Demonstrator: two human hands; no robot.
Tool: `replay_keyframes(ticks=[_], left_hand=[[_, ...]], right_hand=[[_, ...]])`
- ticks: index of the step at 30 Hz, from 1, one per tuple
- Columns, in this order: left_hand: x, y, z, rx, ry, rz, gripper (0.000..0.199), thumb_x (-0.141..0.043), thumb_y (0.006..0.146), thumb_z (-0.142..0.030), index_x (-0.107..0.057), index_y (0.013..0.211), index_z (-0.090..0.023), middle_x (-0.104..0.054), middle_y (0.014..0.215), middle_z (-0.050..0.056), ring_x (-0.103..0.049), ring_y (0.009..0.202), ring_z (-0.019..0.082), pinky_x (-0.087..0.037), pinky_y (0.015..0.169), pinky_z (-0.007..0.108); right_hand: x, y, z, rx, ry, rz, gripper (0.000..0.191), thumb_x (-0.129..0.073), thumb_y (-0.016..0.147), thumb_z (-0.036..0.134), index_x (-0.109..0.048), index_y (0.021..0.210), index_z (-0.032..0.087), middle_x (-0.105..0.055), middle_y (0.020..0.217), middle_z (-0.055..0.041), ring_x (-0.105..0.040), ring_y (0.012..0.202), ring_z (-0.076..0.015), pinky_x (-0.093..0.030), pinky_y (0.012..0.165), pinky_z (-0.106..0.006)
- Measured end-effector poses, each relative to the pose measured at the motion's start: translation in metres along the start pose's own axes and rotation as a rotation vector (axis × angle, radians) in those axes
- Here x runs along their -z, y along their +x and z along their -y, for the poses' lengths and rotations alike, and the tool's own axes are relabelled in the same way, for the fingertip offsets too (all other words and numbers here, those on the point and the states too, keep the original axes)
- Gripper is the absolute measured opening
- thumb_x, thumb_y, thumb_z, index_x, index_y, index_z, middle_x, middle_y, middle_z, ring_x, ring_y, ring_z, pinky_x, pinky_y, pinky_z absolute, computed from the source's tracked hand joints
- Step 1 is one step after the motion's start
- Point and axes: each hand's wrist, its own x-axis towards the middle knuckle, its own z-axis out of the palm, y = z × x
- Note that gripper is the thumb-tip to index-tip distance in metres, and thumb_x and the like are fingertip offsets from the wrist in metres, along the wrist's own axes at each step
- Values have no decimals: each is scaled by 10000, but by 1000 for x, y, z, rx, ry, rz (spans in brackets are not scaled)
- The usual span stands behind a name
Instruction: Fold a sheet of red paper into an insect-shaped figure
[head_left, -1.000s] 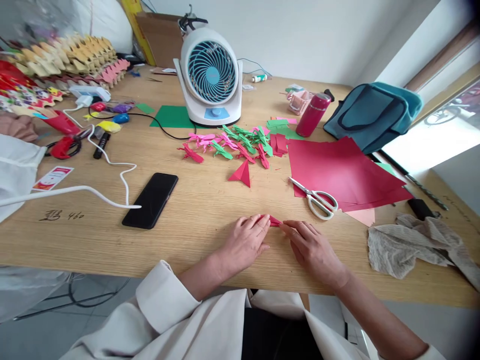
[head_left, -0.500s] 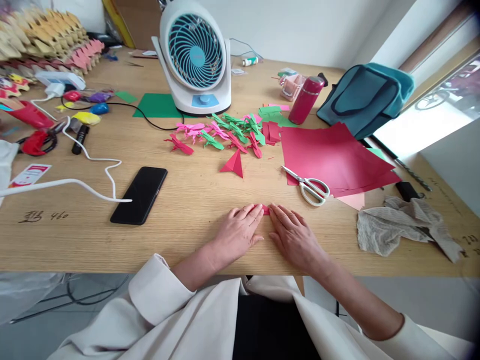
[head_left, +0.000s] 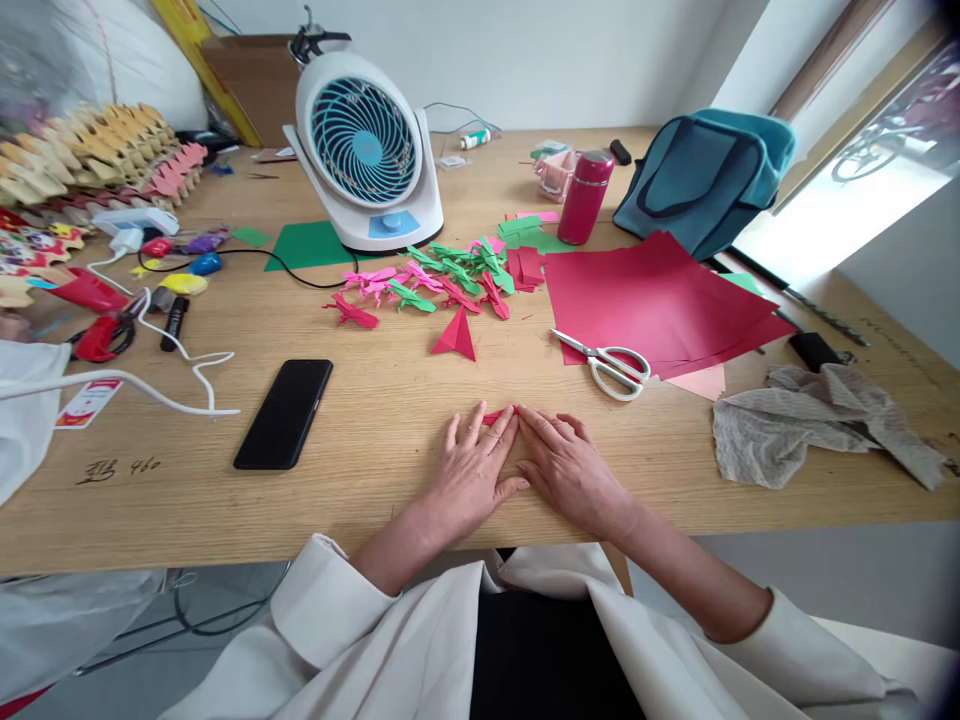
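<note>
Both hands at work near the front edge of a wooden table (head_left: 375, 430). A small folded red paper (head_left: 492, 418) lies flat on the wood, largely covered by fingertips. The left hand (head_left: 471, 472) presses down on it with fingers spread; the right hand (head_left: 571, 472) lies close beside, its fingers held together and their tips meeting those of the left. Whether the right fingertips pinch the paper's end, I cannot tell from here. Beyond the hands sits a creased red paper triangle (head_left: 456, 337), and behind it a cluster of pink, green and red folded figures (head_left: 457, 280). White-handled scissors (head_left: 619, 374) lie to the right, blades overlapping large red sheets (head_left: 660, 300). A black phone (head_left: 283, 414) rests well to the left; a white fan (head_left: 367, 150) stands at the back.
</note>
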Motion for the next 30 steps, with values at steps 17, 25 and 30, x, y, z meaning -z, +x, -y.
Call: replay_keyframes(ticks=[17,25,30], left_hand=[[8,-14,20,-45,76,-153,460,-406,1003,-358,-489,1415,-172,-494,1480,110,-404,1405,290,-252,1150,568],[11,-13,19,-12,60,-108,478,-444,987,-379,-493,1413,-166,-490,1486,95,-415,1398,288,-293,1150,531],[12,-14,18,-7,55,-88,484,-456,981,-374,-482,1423,-176,-478,1496,97,-401,1408,292,-292,1153,535]], right_hand=[[-2,-3,-7,40,0,5,519,-360,1022,289,-379,1470,28,-355,1567,-166,-390,1401,-264,-272,1174,-486],[-1,-2,-5,41,6,7,525,-388,1010,255,-349,1490,44,-379,1550,-179,-375,1420,-271,-266,1178,-500],[1,-1,-4,45,9,24,498,-400,1004,249,-394,1474,84,-372,1552,-184,-380,1419,-281,-297,1161,-510]])
